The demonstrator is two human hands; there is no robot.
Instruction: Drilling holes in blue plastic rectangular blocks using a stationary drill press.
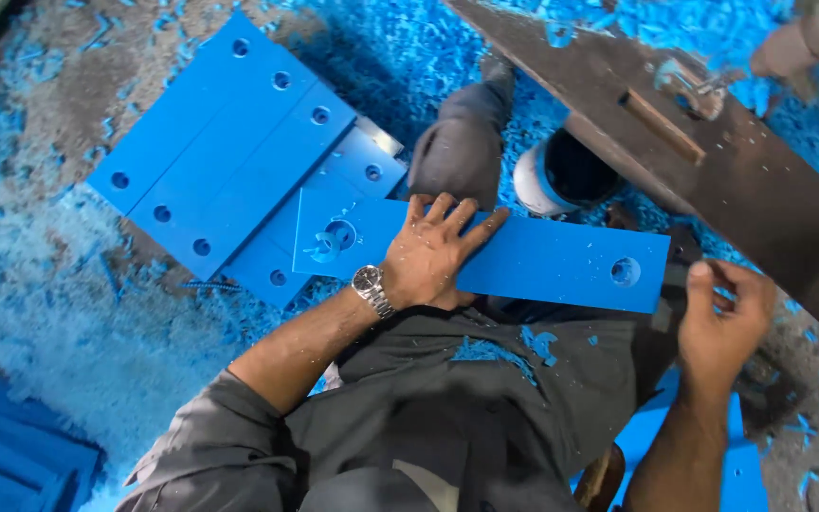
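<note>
Left hand (428, 251) pressed flat, fingers spread, on the blue plastic plate (542, 258); right hand (724, 318) loosely curled, holding nothing, just beside its end.

Packages: none that I can see anywhere in the frame.
Labels: none visible on anything here.
Signs: none.
Screens: none.
</note>
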